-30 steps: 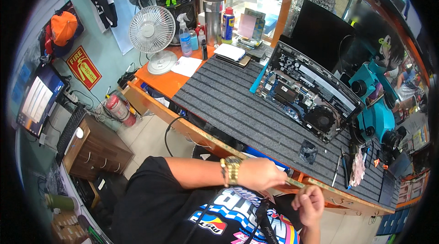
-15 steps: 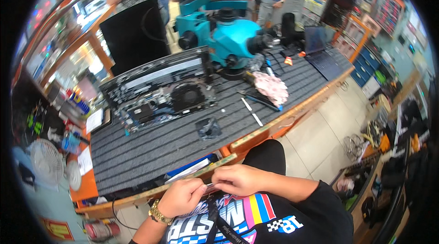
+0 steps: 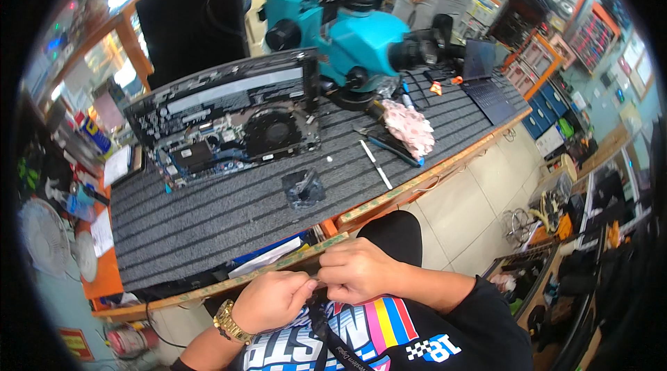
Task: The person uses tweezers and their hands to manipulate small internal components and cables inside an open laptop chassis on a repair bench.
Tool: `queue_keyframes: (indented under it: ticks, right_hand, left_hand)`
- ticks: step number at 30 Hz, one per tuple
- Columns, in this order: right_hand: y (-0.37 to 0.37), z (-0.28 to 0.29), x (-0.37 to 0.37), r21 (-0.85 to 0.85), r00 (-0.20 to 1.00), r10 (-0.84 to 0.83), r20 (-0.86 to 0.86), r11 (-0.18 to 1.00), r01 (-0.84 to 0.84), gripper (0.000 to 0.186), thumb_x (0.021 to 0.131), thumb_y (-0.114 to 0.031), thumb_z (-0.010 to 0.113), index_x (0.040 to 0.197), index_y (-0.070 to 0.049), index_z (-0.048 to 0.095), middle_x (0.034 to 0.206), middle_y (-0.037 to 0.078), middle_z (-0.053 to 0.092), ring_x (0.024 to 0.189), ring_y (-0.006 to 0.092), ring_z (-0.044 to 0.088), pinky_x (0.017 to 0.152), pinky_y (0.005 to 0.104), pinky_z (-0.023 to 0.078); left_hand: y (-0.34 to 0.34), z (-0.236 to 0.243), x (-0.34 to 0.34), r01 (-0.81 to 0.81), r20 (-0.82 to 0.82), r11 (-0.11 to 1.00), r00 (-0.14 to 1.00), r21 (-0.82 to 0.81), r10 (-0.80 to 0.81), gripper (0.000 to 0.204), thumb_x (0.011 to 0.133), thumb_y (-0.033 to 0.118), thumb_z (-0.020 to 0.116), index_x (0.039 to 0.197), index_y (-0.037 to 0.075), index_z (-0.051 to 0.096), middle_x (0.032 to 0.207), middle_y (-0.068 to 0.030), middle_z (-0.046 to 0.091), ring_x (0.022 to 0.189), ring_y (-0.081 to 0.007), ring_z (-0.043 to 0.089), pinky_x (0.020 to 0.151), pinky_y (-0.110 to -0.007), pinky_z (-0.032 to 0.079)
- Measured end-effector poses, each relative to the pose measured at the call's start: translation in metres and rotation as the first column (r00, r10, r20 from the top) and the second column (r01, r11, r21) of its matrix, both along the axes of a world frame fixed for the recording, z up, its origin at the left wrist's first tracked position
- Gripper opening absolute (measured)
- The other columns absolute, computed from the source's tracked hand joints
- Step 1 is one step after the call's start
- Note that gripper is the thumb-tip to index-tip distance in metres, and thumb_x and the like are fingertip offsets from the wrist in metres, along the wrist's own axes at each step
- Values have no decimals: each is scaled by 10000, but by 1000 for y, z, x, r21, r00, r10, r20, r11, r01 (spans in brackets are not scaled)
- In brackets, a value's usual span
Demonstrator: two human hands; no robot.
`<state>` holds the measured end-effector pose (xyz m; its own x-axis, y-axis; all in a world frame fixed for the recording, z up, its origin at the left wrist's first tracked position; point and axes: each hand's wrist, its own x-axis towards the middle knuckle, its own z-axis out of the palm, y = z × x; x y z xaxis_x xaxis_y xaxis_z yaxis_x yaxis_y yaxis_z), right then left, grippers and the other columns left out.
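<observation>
Both my hands meet in front of my shirt, close to the bench's front edge. My left hand point(image 3: 272, 299), with a gold watch point(image 3: 231, 322) at its wrist, is closed with thumb and fingers pinched. My right hand point(image 3: 358, 271) is curled shut right beside it. Whatever small, thin thing lies between the fingertips is mostly hidden. A black lanyard point(image 3: 333, 343) runs up my shirt to just below the hands; whether they grip it I cannot tell. On the striped mat point(image 3: 208, 232) stands an opened laptop base point(image 3: 229, 128), its board and fan exposed.
Behind the laptop base is a teal microscope point(image 3: 365, 41). A small dark plastic piece point(image 3: 303, 188), a white stick-like tool point(image 3: 376, 164), pliers point(image 3: 389, 147) and a pink cloth point(image 3: 408, 128) lie on the mat. Another laptop point(image 3: 483, 86) is far right. A drawer point(image 3: 278, 253) with papers stands partly open.
My right hand has turned and curled in more, hiding the thin item that showed between my fingers. The whole view has shifted slightly, so the bench appears further left.
</observation>
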<state>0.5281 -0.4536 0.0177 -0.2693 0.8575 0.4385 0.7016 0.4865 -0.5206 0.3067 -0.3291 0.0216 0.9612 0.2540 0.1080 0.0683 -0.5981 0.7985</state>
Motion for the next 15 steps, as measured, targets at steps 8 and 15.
queue_keyframes:
  ticks: [8,15]
  right_hand:
    - [78,-12,-5,157,999,23,49,987,-30,240,636,-144,764,700,-88,539,707,61,440,593,295,546,539,434,452]
    - [86,14,18,161,995,2,102,987,-18,202,674,-177,767,721,-113,580,725,67,503,641,314,594,574,457,481]
  left_hand:
    - [69,-21,-3,7,24,1000,1000,12,-8,317,1079,212,684,818,35,649,754,-214,684,710,-453,689,643,-536,546]
    - [86,-7,18,40,119,998,992,37,-44,346,1084,213,687,793,42,608,700,-191,646,653,-427,675,609,-516,546]
